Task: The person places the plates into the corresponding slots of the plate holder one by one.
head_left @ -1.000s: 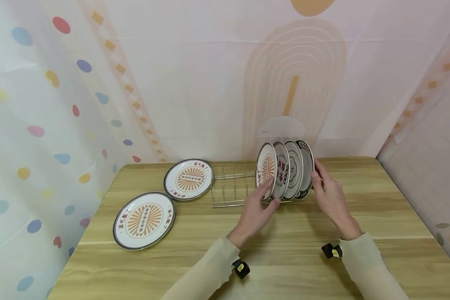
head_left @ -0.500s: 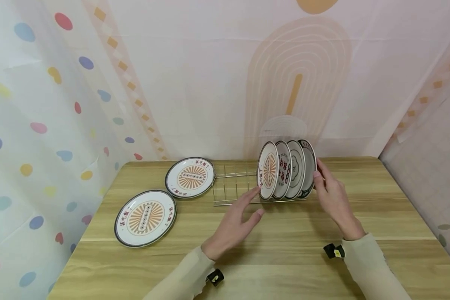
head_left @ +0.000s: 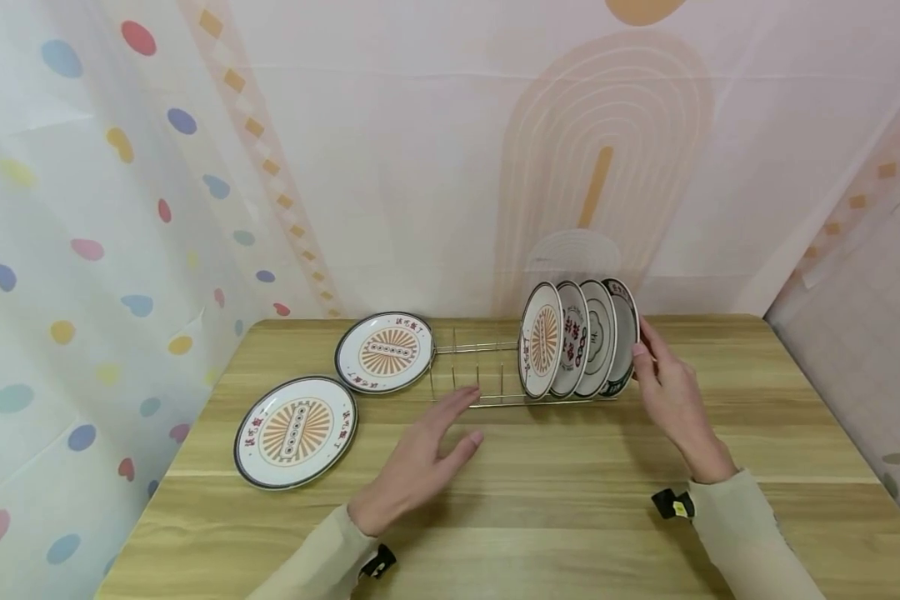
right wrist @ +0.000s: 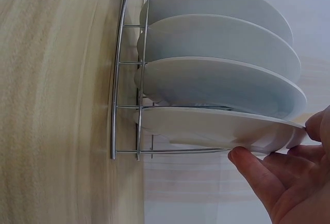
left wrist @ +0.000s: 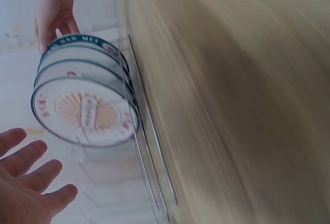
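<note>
Several patterned plates stand on edge in the right part of a wire dish rack (head_left: 495, 403). At the right end, my right hand (head_left: 675, 408) holds the rim of a green-bordered plate (head_left: 621, 337). In the right wrist view its thumb lies against the back of this plate (right wrist: 221, 128) and a fingertip hooks over the rim. The leftmost racked plate (head_left: 540, 340) bears an orange sunburst. My left hand (head_left: 416, 467) hovers in front of the rack's left part, fingers spread and holding nothing; the left wrist view also shows this hand (left wrist: 28, 182) apart from the plates.
On the wooden table (head_left: 540, 517), left of the rack, lie a sunburst plate (head_left: 352, 333) at the back and a larger one (head_left: 258, 417) nearer me. Patterned cloth (head_left: 390, 167) hangs behind the table and along its sides.
My left hand has come off the leftmost racked plate and moved left and towards me. The right hand stays at the right-end plate. The view has shifted slightly.
</note>
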The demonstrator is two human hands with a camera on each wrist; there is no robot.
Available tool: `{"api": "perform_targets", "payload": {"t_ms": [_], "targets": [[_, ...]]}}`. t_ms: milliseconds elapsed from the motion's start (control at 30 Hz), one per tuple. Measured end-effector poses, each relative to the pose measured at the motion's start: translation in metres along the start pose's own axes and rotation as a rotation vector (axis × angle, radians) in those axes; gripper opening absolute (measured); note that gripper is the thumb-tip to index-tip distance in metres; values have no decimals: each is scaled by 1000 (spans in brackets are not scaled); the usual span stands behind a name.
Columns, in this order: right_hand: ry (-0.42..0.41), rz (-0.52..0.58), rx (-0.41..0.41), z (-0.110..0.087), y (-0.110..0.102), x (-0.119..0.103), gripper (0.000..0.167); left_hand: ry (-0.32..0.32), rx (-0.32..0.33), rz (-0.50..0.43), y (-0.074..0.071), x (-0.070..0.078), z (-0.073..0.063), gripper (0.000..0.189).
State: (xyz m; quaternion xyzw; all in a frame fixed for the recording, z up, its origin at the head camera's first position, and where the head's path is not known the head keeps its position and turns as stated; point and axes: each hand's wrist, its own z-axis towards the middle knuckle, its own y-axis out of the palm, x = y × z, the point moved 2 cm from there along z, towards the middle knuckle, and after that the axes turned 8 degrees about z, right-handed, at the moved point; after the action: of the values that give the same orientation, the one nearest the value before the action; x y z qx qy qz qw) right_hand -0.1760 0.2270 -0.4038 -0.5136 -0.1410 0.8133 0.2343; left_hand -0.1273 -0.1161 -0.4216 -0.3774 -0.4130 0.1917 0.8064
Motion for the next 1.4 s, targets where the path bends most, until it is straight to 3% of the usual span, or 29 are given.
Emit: {"api": "perform_targets", "payload": {"t_ms": [267,467,633,967,1400], "targets": [[-9,-3,-2,0,-1,1,50,4,47,107,-22,-24,-22,56],[-5,-7,-19,0,-1,1,51,32,83,275,-38,-42,-40,57],[-18,-19,-14,0,-1,1,50,17,82,383,-53,-54,-53,59],[-33,-23,-17,0,-1,0,50,-19,61,491,-75,-77,-71,59],[-37,-17,-18,0,-2,0,50,-65,16,567,-89,-109,-92,63]]}}
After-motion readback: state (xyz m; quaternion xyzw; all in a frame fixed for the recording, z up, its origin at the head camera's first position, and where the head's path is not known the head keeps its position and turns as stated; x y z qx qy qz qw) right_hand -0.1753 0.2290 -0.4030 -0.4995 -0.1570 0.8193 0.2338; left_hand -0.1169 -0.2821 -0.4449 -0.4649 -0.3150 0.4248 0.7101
